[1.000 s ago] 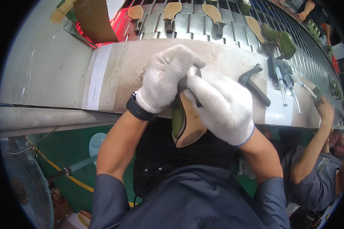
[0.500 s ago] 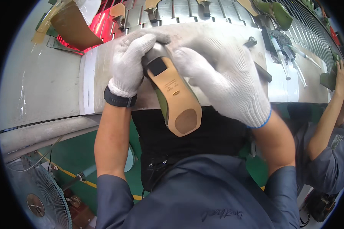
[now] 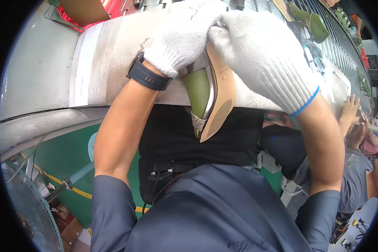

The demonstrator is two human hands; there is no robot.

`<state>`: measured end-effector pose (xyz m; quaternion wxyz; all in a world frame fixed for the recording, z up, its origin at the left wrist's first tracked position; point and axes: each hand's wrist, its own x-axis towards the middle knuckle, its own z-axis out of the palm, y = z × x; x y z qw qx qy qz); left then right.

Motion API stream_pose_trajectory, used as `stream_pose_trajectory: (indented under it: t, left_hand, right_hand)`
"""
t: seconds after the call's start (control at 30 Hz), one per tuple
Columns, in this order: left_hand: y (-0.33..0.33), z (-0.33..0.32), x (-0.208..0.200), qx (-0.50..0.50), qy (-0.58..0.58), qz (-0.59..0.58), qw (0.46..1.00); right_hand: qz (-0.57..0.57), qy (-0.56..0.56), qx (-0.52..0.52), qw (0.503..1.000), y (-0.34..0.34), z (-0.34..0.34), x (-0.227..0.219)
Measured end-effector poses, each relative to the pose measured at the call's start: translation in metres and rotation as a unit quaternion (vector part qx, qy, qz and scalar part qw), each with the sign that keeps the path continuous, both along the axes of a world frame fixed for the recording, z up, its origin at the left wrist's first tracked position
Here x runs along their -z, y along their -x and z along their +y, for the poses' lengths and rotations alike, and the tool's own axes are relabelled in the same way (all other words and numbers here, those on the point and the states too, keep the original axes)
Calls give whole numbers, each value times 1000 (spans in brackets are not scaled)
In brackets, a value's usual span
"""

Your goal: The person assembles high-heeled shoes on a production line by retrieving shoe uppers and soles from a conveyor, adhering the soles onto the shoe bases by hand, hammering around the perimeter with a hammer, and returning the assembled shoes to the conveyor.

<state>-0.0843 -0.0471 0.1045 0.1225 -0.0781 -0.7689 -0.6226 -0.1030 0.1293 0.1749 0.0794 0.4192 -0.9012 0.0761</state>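
A green pointed shoe (image 3: 197, 90) hangs toe toward me over the worktable's near edge, turned partly on its side. Its tan sole (image 3: 222, 94) faces right, and a glittering band (image 3: 198, 122) crosses the upper near the toe. My left hand (image 3: 185, 40), in a white knit glove, closes around the heel end. From the right, my gloved right hand (image 3: 264, 59) also grips that end, its thumb against the sole by the heel. Both hands cover the heel and most of the fingertips are hidden.
Beyond the pale worktable (image 3: 109, 80) runs a slatted metal conveyor (image 3: 338, 52) bearing another green shoe (image 3: 315, 26). Syringes (image 3: 310, 59) lie at the right. A co-worker's hand (image 3: 349, 110) rests on the table edge there. A fan (image 3: 40, 227) stands at lower left.
The shoe has turned from sole facing up to partly on its side, showing its green upper. My right hand has come in to grip the heel end. The view has shifted.
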Motion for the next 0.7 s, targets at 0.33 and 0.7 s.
stream_pose_trajectory:
  t: [0.33,0.7]
  left_hand:
    - [5,-3,8,46,-49,10,998]
    - [11,-6,21,-91,298,281,908]
  right_hand:
    - [-121,274,-42,953,11,15,37]
    - [-327,255,44,909,7,18,46]
